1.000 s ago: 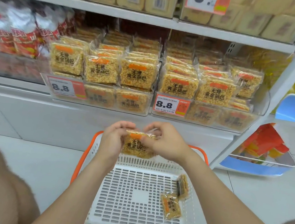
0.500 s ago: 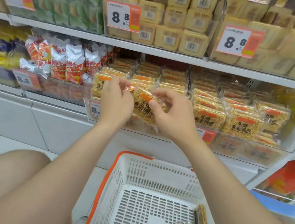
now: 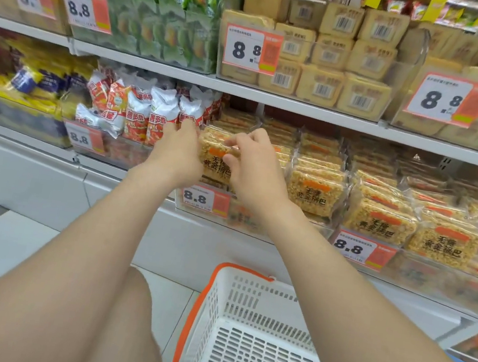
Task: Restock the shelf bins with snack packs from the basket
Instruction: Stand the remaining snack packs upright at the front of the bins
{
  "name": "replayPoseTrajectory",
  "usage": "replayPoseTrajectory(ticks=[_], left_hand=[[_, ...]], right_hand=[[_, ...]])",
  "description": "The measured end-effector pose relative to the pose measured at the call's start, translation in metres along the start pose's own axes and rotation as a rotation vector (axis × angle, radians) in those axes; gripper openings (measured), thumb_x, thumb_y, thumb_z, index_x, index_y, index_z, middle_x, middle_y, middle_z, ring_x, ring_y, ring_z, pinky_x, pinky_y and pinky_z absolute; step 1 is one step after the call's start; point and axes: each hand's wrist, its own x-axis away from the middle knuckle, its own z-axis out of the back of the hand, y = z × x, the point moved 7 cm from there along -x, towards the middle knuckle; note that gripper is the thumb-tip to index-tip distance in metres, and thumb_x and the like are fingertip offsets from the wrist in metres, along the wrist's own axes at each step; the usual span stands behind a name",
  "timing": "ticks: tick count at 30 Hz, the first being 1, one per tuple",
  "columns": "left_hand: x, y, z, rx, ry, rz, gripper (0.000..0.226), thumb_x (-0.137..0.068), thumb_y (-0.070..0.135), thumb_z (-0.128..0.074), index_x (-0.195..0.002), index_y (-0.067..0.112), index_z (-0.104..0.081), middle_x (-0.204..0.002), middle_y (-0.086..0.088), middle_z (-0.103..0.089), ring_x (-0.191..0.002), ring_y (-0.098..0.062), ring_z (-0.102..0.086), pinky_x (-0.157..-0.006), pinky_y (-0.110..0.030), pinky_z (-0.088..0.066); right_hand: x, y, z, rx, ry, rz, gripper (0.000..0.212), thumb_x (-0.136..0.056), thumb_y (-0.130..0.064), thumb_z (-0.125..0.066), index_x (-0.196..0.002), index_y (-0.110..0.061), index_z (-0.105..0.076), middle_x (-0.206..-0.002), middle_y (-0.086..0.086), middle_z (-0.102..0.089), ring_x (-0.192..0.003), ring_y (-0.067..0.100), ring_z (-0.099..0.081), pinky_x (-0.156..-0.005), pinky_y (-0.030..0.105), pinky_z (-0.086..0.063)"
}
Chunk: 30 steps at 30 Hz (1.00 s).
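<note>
Shelf: pack in L hand, R hand

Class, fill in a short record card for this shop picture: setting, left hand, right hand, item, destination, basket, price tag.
Setting: shop shelves with snacks in clear bins
Left hand: holds the item's left edge
Right hand: pinches the item's top edge
Item: snack pack, golden with an orange label
Destination: clear bin on the lower shelf, already holding matching packs
Basket: white, orange rim, below the arms
Price tag: reads 8.8, on the bin front
</note>
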Motion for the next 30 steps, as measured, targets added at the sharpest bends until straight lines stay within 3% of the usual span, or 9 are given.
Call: replayPoseTrajectory(ticks=[6,8,10,13,18,21,24,26,30], left_hand=[[-0.006,-0.016,-0.002,-0.054,-0.005,0.081,0.056,-0.092,-0.007,-0.061,-0.14,0.011,-0.04,-0.146,-0.02,-0.031,-0.112,-0.044,-0.055,-0.093,-0.047,-0.048],[-0.007,-0.018,-0.003,-0.047,0.005,0.081,0.055,-0.09,-0.008,-0.061,-0.136,0.012,-0.039,-0.144,-0.02,-0.03,-0.102,-0.042,-0.054,-0.085,-0.045,-0.045],[-0.009,-0.019,-0.002,-0.047,0.035,0.068,0.055,-0.088,-0.009,-0.062,-0.132,0.013,-0.037,-0.142,-0.019,-0.03,-0.099,-0.042,-0.053,-0.083,-0.046,-0.043],[-0.013,-0.017,-0.001,-0.042,0.087,0.004,0.056,-0.086,-0.011,-0.063,-0.132,0.01,-0.039,-0.139,-0.018,-0.038,-0.109,-0.043,-0.054,-0.084,-0.044,-0.042],[-0.015,-0.014,-0.006,-0.143,0.053,-0.071,0.062,-0.084,-0.009,-0.066,-0.139,0.011,-0.044,-0.133,-0.015,-0.052,-0.121,-0.039,-0.055,-0.086,-0.045,-0.047],[-0.011,-0.01,-0.006,-0.193,0.06,-0.085,0.063,-0.086,-0.007,-0.065,-0.143,0.012,-0.046,-0.134,-0.014,-0.054,-0.121,-0.039,-0.056,-0.086,-0.047,-0.05],[0.0,0.001,0.0,-0.201,0.142,-0.11,0.049,-0.088,-0.004,-0.064,-0.132,0.014,-0.054,-0.124,-0.011,-0.059,-0.113,-0.036,-0.06,-0.077,-0.047,-0.051],[0.01,0.014,-0.005,-0.215,0.139,-0.14,0.034,-0.089,0.001,-0.063,-0.119,0.017,-0.062,-0.116,-0.009,-0.063,-0.106,-0.036,-0.062,-0.074,-0.045,-0.05],[0.035,0.043,-0.038,-0.313,-0.052,-0.256,0.018,-0.089,0.017,-0.069,-0.105,0.026,-0.07,-0.109,-0.006,-0.068,-0.101,-0.035,-0.067,-0.073,-0.039,-0.05]], right_hand=[[-0.017,-0.019,-0.029,0.132,-0.024,0.084,0.021,-0.104,-0.017,-0.063,-0.124,-0.012,-0.067,-0.111,0.004,-0.052,-0.09,0.024,-0.058,-0.075,0.042,-0.054],[-0.019,-0.023,-0.031,0.182,0.029,0.112,0.013,-0.102,-0.014,-0.065,-0.115,-0.013,-0.067,-0.107,0.003,-0.055,-0.087,0.025,-0.058,-0.068,0.038,-0.048],[-0.019,-0.025,-0.031,0.29,0.082,0.142,0.009,-0.1,-0.017,-0.068,-0.108,-0.016,-0.068,-0.104,0.001,-0.058,-0.091,0.026,-0.058,-0.072,0.037,-0.038],[-0.017,-0.021,-0.033,0.51,0.176,0.102,0.013,-0.085,-0.021,-0.081,-0.091,-0.021,-0.07,-0.099,0.002,-0.056,-0.097,0.029,-0.046,-0.079,0.04,-0.027],[-0.016,-0.026,-0.042,0.57,0.177,0.184,0.019,-0.077,-0.027,-0.089,-0.082,-0.022,-0.072,-0.09,0.0,-0.055,-0.093,0.026,-0.047,-0.077,0.039,-0.031],[-0.016,-0.023,-0.028,0.513,0.175,0.248,0.016,-0.093,-0.036,-0.075,-0.095,-0.021,-0.074,-0.096,-0.001,-0.063,-0.096,0.026,-0.051,-0.079,0.04,-0.035],[0.002,-0.016,-0.007,0.411,0.229,0.258,0.018,-0.092,-0.017,-0.064,-0.107,-0.016,-0.074,-0.1,0.002,-0.064,-0.096,0.027,-0.051,-0.078,0.039,-0.037],[0.024,-0.009,0.003,0.309,0.232,0.271,0.023,-0.087,-0.012,-0.056,-0.102,-0.014,-0.073,-0.093,0.001,-0.065,-0.089,0.026,-0.054,-0.075,0.04,-0.038],[0.067,0.021,-0.005,0.136,-0.083,0.228,0.026,-0.087,-0.027,-0.041,-0.086,-0.022,-0.066,-0.074,-0.002,-0.065,-0.068,0.027,-0.06,-0.056,0.038,-0.047]])
